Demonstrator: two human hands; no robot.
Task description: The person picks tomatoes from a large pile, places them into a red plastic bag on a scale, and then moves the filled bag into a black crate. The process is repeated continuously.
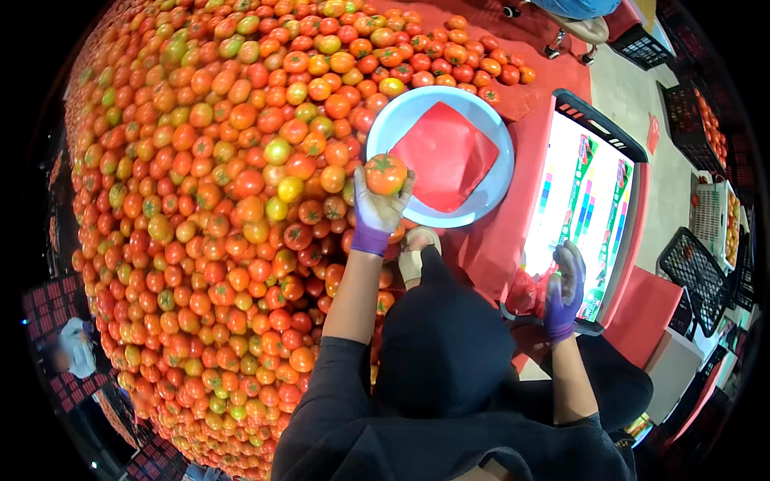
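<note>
An orange-red tomato with a green calyx sits in my left hand, fingers curled around it. That hand wears a white and purple glove and is at the left rim of a light-blue plastic basin. Inside the basin lies a red sheet. My right hand, gloved alike, is above the near end of a crate lined with printed white paper. Its fingers are half bent, apart from the thumb, with nothing seen between them. Crumpled red plastic lies just left of it.
A huge heap of tomatoes fills the left side. Black crates, a white crate and a tilted black crate stand at right. Another person's leg and foot show at the top; a person is far left.
</note>
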